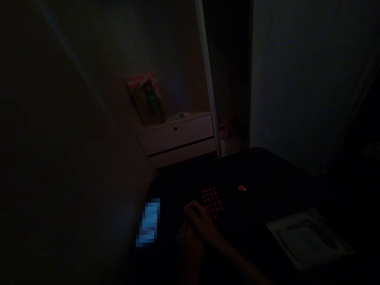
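In dim light my two hands meet low in the middle of the head view, over a dark surface. My right hand (203, 219) is closed, its fingers bent over the top of my left hand (189, 236). The left one is also curled, partly covered by the right. Whatever lies between the fingers is too dark to see. Just beyond them several small red dots (211, 199) sit in neat rows. A small red-orange piece (242, 188) lies farther right.
A lit, blurred-out screen (148, 222) glows on the left. At right lies a flat pale sheet or packet (308, 239). Behind stand white drawers (184, 134) with a colourful bag (147, 99) on top. A wall rises at left, a pale panel (297, 87) at right.
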A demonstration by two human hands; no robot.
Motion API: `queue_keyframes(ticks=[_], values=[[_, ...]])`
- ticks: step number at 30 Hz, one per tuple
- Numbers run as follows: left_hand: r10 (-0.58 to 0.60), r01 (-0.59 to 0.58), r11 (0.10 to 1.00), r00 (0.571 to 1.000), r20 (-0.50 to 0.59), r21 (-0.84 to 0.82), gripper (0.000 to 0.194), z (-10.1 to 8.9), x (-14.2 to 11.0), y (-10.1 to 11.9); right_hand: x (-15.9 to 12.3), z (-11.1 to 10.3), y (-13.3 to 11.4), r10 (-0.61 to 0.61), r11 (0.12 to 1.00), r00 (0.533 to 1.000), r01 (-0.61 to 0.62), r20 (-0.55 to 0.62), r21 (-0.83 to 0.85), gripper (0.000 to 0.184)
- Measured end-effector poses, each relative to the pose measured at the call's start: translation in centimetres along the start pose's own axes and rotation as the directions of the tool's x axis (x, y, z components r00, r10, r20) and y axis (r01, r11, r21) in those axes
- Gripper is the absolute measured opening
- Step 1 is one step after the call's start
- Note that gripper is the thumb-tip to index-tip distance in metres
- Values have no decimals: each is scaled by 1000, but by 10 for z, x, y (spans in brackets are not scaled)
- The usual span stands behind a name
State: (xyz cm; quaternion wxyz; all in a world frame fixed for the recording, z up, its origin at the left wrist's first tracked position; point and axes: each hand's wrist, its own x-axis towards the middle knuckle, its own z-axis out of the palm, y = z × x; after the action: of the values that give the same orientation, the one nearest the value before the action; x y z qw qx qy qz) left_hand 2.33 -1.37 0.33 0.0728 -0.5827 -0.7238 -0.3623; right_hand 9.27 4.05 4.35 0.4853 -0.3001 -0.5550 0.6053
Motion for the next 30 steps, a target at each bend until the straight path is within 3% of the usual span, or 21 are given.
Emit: queue_keyframes(ticks=[30], values=[[22,-22,1000,1000,-17,6,37,9,-4,-10,0,0,0,17,1000,1000,-17,5,-7,16]])
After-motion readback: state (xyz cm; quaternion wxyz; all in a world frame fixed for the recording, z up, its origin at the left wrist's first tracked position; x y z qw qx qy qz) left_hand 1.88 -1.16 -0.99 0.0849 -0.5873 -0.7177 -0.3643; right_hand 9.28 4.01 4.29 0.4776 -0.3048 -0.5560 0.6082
